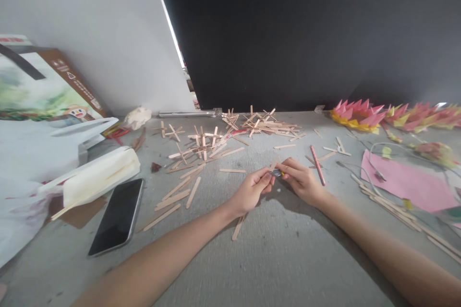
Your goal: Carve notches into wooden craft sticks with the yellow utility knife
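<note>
In the middle of the floor-like grey surface, my left hand [255, 188] and my right hand [300, 180] meet almost fingertip to fingertip. A short wooden craft stick [274, 165] pokes up between them, pinched at the left fingers. Beside it is a small grey tool [276, 172] with a bit of yellow at its right end, where my right fingers close on it; its exact kind is not clear. Under my left wrist lie loose craft sticks [237, 228], partly hidden by the arm. A red patterned pen-like stick [317, 165] rests just right of my right hand.
Craft stick piles [273, 126] and crossed-stick pieces [203, 144] lie ahead. To the left are a phone [117, 216], a white tray-like container [103, 175] and a plastic bag [32, 163]. Pink paper [406, 182], cables and paper flowers [358, 115] are at right.
</note>
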A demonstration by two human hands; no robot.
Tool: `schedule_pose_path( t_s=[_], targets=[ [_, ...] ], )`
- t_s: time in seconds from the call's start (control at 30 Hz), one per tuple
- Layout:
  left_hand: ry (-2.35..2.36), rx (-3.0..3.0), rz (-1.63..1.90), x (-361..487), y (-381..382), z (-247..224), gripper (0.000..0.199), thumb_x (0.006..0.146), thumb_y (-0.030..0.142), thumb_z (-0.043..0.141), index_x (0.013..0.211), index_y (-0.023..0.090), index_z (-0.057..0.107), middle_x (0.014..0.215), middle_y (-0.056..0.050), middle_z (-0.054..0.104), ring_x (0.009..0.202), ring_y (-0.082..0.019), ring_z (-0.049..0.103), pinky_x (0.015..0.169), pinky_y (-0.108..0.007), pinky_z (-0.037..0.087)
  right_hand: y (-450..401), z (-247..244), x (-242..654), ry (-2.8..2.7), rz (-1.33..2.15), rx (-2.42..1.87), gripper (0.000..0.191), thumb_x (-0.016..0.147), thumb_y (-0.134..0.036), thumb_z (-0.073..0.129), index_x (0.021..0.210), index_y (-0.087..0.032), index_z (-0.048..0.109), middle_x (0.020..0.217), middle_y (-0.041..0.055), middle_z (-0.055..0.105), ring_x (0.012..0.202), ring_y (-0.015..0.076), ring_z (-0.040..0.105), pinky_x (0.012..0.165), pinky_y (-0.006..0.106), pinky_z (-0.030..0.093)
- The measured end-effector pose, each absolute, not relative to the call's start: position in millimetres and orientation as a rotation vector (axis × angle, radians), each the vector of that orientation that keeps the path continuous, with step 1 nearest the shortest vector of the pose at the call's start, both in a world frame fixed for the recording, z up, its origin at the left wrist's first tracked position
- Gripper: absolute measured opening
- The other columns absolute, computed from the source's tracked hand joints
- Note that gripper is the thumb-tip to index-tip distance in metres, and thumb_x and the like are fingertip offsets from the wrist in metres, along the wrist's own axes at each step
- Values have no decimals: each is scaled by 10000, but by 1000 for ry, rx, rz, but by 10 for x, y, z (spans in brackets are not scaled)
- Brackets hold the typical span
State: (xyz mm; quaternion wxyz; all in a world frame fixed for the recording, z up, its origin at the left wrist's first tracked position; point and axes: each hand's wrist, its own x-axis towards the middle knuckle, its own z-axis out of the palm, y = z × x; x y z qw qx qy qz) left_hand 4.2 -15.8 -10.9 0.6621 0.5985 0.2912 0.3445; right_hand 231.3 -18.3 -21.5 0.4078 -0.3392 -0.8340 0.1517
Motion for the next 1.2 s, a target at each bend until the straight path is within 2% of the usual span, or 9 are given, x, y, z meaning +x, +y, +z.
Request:
schedule_pose_path(
  t_s=[0.23,0.43,0.73,0.97,1.2],
  targets=[
    [612,1357,768,13,-165,-54,489,1043,666,483,889,203,509,685,63,329,613,-122,262,592,-263,217,-176,-213,2325,-2087,413,-888,412,1131,-358,434,1484,-276,629,1023,103,653,935,248,616,841,407,553],
    [632,1354,772,59,-161,-64,505,1015,676,530,877,190,518,761,38,418,634,-109,310,608,-263,232,-189,-200,2299,-2086,372,-870,409,1133,-333,424,1484,-290,631,1020,96,657,939,248,610,848,401,544],
    [592,1351,785,6,-184,2,468,1052,634,485,873,202,494,675,65,345,607,-119,265,594,-262,224,-162,-230,2339,-2092,382,-880,416,1137,-333,421,1498,-277,619,1024,98,650,920,238,612,838,391,540],
    [638,1357,756,61,-167,-48,524,1008,710,504,894,199,519,701,57,367,616,-117,289,593,-258,233,-177,-215,2313,-2090,368,-875,418,1137,-367,411,1472,-272,643,1008,106,648,935,253,612,839,406,548],
    [555,1257,783,29,-153,-66,442,1043,617,535,901,199,499,675,76,330,589,-103,237,572,-253,196,-159,-211,2323,-2075,415,-909,412,1138,-370,415,1461,-273,652,1008,94,660,910,235,631,835,379,543]
  ],
)
